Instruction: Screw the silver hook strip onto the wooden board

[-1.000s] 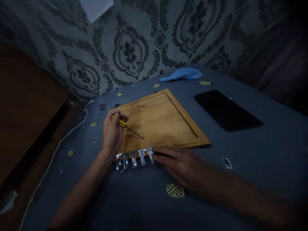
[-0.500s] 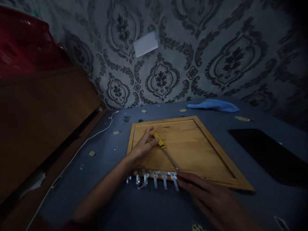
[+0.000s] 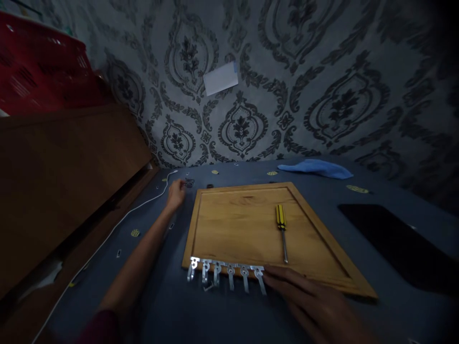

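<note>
A metal hook rail (image 3: 231,270) with several hooks lies along the near edge of a framed wooden board (image 3: 229,224). My right hand (image 3: 311,296) rests at the rail's right end, its fingers stretched out and the tips touching metal. Lying on the board's right half is a screwdriver (image 3: 281,227) with a yellow and black handle, its shaft toward me. Beyond the board's far left corner, my left hand (image 3: 177,193) has its fingers closed at a small heap of metal pieces (image 3: 190,182). Whatever those fingers pinch is too small to make out.
Blue patterned cloth covers the surface. To the right lie a black flat slab (image 3: 390,239) and a blue cloth (image 3: 317,168). A white cable (image 3: 122,220) runs along the brown wooden furniture (image 3: 71,167) at left. A small loose metal piece (image 3: 208,287) lies below the hooks.
My left hand has let go of the screwdriver, which now lies farther right on the board, and has moved away to the far left metal pieces. My right hand stays at the rail.
</note>
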